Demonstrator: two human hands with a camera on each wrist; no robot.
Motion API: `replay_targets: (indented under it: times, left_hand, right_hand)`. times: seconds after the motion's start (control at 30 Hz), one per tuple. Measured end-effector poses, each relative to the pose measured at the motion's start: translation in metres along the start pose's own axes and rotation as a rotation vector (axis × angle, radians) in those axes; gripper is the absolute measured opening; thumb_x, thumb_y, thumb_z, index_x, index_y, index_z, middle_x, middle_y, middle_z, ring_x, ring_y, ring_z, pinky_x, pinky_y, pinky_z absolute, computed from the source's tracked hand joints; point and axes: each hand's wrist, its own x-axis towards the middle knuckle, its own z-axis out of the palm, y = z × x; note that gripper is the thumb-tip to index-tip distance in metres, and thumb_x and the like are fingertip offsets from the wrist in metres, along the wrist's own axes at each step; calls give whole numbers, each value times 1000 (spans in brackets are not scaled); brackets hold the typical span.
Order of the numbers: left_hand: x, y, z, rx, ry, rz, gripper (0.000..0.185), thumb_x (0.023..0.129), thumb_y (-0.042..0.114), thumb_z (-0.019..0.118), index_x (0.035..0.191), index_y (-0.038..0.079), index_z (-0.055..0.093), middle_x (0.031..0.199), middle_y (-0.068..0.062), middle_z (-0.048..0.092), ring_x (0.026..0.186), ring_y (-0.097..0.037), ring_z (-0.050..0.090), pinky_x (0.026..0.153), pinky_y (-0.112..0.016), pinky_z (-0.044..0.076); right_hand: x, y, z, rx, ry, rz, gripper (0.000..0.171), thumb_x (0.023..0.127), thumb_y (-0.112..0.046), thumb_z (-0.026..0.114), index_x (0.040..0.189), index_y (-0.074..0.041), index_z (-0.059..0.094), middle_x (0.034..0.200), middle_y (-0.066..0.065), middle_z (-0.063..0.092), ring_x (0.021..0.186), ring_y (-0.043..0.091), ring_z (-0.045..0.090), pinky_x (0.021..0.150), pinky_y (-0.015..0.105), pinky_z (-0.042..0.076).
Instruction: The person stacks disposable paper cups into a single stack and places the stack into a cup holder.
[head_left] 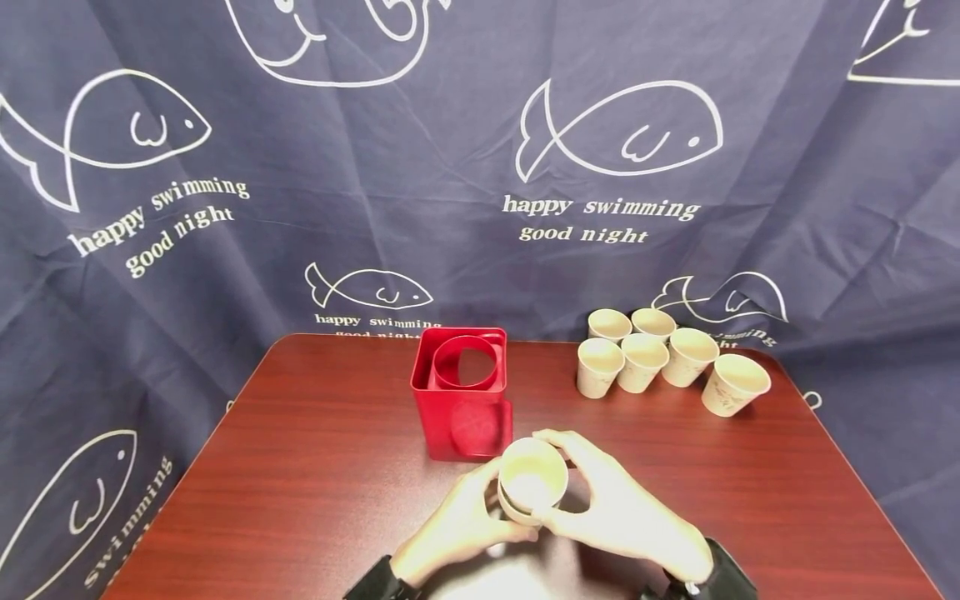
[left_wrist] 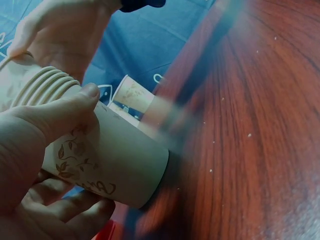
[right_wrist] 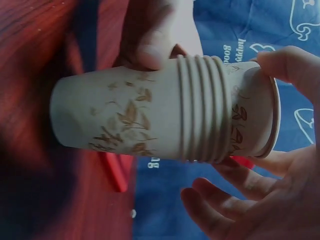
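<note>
A: Cup stack (head_left: pixel 532 482), lower centre of the head view — who has it?
B: Both. Left hand (head_left: pixel 459 527) wraps the lower cups, right hand (head_left: pixel 622 508) pinches the top rim; axis upright, holder (head_left: pixel 461 392) just beyond.

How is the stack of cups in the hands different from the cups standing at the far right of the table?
The stack of cups is nested, held above the table by the left hand and right hand. The loose cups stand separately, untouched. Both are beige paper with open mouths up.
</note>
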Motion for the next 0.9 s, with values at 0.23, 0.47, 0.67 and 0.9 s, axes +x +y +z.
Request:
replay_targets:
  times: [0.23,0.47,0.67,0.9]
  left_hand:
    - [-1,-2,1,14,2,20,78,76,21,93,144,31,54,133,9,65,119,-11,63,109,-27,49]
    - [-2,-2,0,29,6,17,77,77,25,93,143,30,55,131,9,66,118,-13,63,109,-26,49]
    - [-2,-3,1,33,10,43,77,77,27,93,144,27,55,131,7,66,118,-11,63,108,-27,49]
    - [-2,-2,0,22,9,30,76,77,28,92,144,29,55,132,8,66,118,-11,63,109,-27,50]
  right_hand:
    - [-6,2,6,-10,-39,121,70,83,-53,83,143,-38,49,133,-23,58,118,2,59,106,33,52]
    - [-7,7,11,21,-41,131,69,83,-53,82,142,-37,50,131,-22,59,116,3,60,104,31,52]
    - [-9,11,13,8,-48,118,69,84,-53,81,143,-37,49,131,-22,58,114,3,62,101,30,53]
    - [-9,10,3,-137,-34,62,78,81,-62,80,147,-37,47,138,-24,55,125,0,56,109,30,49]
